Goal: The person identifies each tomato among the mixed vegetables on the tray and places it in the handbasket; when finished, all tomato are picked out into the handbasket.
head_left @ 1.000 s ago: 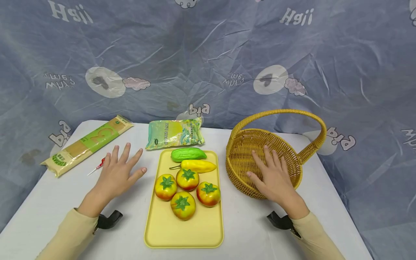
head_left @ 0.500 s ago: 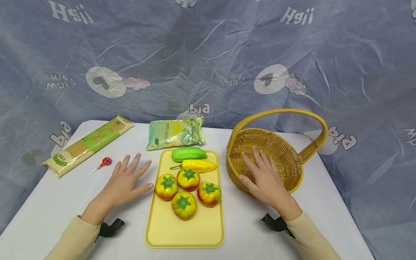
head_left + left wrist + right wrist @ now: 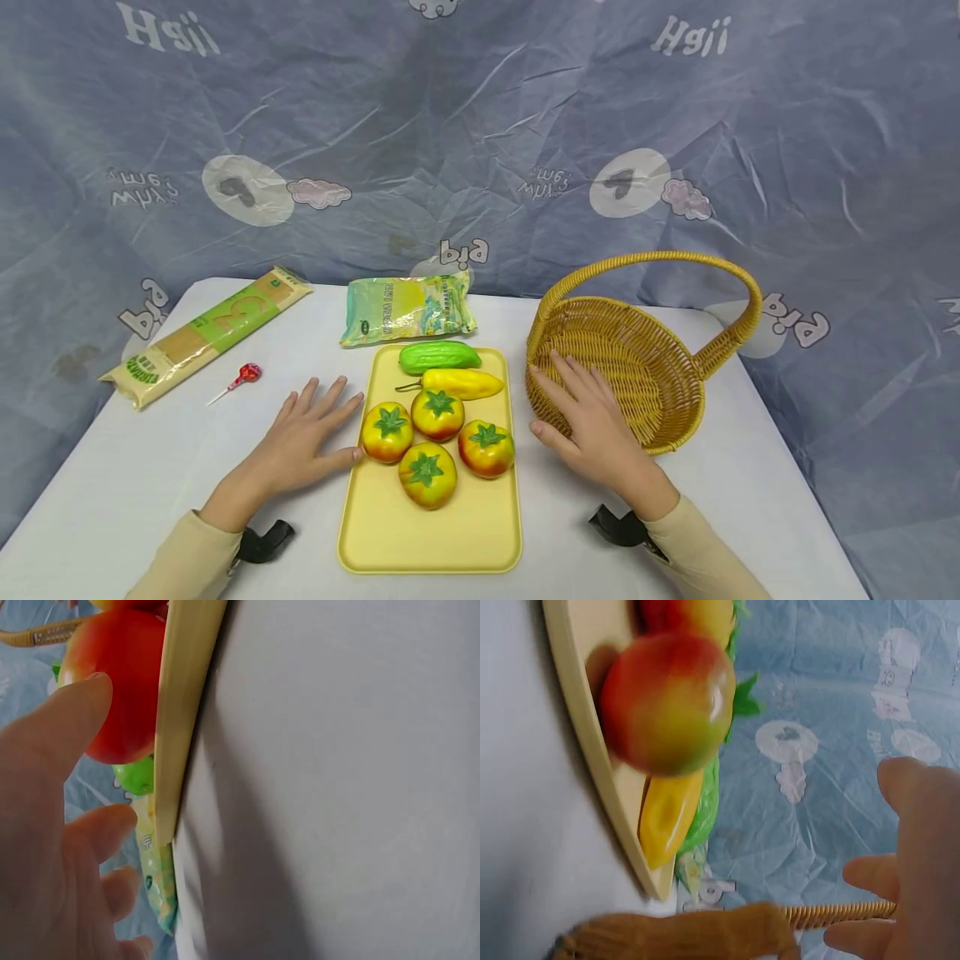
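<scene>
My left hand [image 3: 303,442] hovers at the left edge of a yellow tray [image 3: 429,542], fingers spread, its thumb tip close to the leftmost tomato [image 3: 387,432]. In the left wrist view that thumb overlaps a red tomato [image 3: 124,690]. My right hand [image 3: 592,425] is spread over the near left rim of a wicker basket [image 3: 652,375], holding nothing. Several yellow-red tomatoes with green leaves lie on the tray, the rightmost tomato [image 3: 486,448] nearest my right hand. Behind them lie a yellow pepper [image 3: 461,384] and a green cucumber [image 3: 438,357].
A blue-green packet [image 3: 408,308] lies behind the tray. To the left are a long noodle packet [image 3: 213,333] and a red lollipop [image 3: 247,374]. The basket's tall handle [image 3: 660,257] arches upward. A printed blue-grey cloth [image 3: 480,150] hangs behind the white table.
Both hands have moved inward: the left rightward to the tray's edge, uncovering the lollipop, and the right leftward across the basket toward the tray. The objects stay in place.
</scene>
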Demonstrator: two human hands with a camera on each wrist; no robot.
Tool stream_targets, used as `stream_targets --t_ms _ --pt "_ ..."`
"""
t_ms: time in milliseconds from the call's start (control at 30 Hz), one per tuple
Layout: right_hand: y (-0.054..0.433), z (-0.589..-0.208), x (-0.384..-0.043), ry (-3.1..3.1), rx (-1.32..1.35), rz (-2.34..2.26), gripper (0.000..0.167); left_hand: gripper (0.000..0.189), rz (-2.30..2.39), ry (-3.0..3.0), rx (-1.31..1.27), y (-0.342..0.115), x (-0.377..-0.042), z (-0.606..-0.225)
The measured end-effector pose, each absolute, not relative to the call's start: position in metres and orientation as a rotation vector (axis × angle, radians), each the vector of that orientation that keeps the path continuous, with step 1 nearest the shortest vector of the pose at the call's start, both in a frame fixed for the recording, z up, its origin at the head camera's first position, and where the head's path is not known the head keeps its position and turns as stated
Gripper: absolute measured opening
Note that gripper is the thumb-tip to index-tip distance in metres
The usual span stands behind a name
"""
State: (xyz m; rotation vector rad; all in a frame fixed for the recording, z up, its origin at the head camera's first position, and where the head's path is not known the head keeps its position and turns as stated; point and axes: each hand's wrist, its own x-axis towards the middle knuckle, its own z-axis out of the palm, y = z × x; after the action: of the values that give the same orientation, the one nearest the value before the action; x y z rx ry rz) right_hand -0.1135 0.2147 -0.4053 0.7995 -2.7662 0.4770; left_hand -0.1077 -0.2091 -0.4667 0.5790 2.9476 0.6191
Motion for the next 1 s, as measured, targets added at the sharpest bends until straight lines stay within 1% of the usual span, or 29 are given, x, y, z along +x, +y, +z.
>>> stream_targets --t_ms 167,300,467,700,1000 --pt "0.203 -0.408 -0.107 -2.654 0.964 0.539 0.061 0.077 0.646 2.925 0.611 -0.206 -0.106 -0.470" --pt "0.193 -0.411 -0.102 -2.579 1.093 0.576 0.061 0.074 0.685 2.914 0.640 -0.205 -0.105 -0.471" --pt "0.182 -0.419 -0.100 -2.605 1.171 0.612 0.057 0.072 0.736 2.901 0.669 -0.205 -0.105 -0.474" --pt "0.173 -0.430 -0.101 -2.734 1.204 0.717 0.056 0.070 0.782 2.873 0.694 -0.203 -0.107 -0.478" --pt "0.170 -0.442 -0.105 -2.808 1.122 0.866 0.053 0.071 0.823 2.848 0.712 -0.202 -0.109 -0.484"
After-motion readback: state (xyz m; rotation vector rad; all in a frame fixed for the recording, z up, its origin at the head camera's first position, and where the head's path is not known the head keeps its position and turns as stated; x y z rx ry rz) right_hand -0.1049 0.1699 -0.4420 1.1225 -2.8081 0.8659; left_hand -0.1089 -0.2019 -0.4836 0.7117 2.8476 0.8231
